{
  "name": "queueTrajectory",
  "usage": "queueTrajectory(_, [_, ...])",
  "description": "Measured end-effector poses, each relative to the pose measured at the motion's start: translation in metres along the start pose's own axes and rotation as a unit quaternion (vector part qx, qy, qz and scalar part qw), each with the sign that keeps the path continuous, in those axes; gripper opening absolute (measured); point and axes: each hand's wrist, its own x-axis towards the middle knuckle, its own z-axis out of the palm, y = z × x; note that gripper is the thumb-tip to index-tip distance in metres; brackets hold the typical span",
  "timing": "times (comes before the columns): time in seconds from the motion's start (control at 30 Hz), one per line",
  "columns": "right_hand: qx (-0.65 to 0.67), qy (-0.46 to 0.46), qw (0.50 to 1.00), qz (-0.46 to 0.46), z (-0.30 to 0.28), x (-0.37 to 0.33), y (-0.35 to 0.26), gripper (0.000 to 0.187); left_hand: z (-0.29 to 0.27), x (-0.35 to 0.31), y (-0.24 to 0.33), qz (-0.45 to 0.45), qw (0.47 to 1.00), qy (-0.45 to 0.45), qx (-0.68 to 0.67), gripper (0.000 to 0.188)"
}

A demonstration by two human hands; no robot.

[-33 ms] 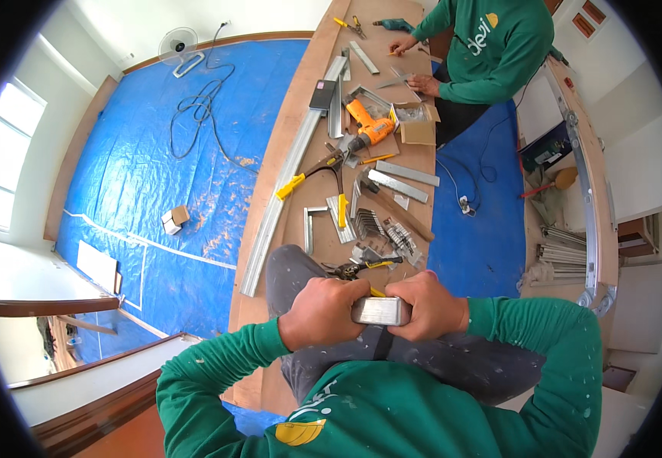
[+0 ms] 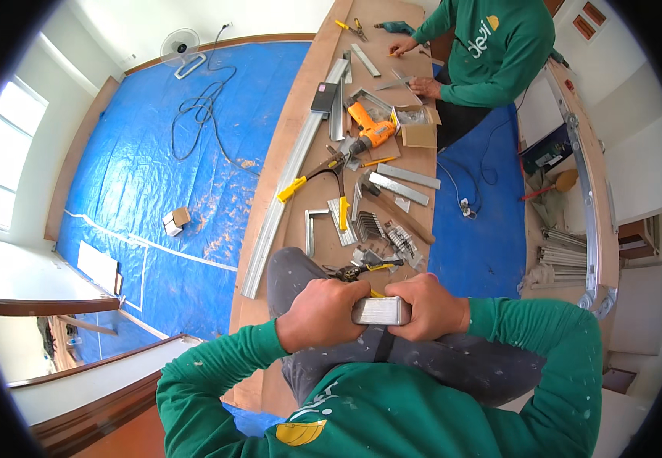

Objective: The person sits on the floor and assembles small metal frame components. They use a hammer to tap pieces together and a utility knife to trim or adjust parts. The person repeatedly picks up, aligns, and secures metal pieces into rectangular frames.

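Note:
A short piece of silver metal channel (image 2: 380, 311) is held level between my hands, above my lap. My left hand (image 2: 325, 309) grips its left end, with the thumb along the top edge. Its right end is in my right hand (image 2: 428, 307), fingers wrapped around it. The undersides of both hands are hidden. Just beyond them lie a dark tool with a yellow handle (image 2: 384, 265) and several small metal brackets (image 2: 373, 227). Farther up the board are a hammer (image 2: 396, 210) with a wooden handle, large yellow-handled snips (image 2: 335, 164) and an orange cordless drill (image 2: 371, 126).
Long metal channels (image 2: 289, 183) run along the wooden board (image 2: 258, 309). A co-worker in a green sleeve (image 2: 483, 72) works at the far right, hands near an open cardboard box (image 2: 419, 136). Blue sheeting (image 2: 140, 145) covers the floor, with a cable (image 2: 202, 107) and a fan (image 2: 180, 47).

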Motion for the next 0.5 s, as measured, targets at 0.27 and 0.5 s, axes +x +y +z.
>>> queueTrajectory(0.27, [0.071,-0.057,0.996,-0.006,-0.027,0.032,-0.050,0.069,-0.041,0.011,0.003,-0.033,0.996,-0.086,0.018,0.037])
queueTrajectory(0.5, [0.048,0.017,0.999,-0.019,-0.017,0.029,-0.023,0.069,-0.025,0.017,0.001,-0.030,0.999,-0.033,-0.005,0.047])
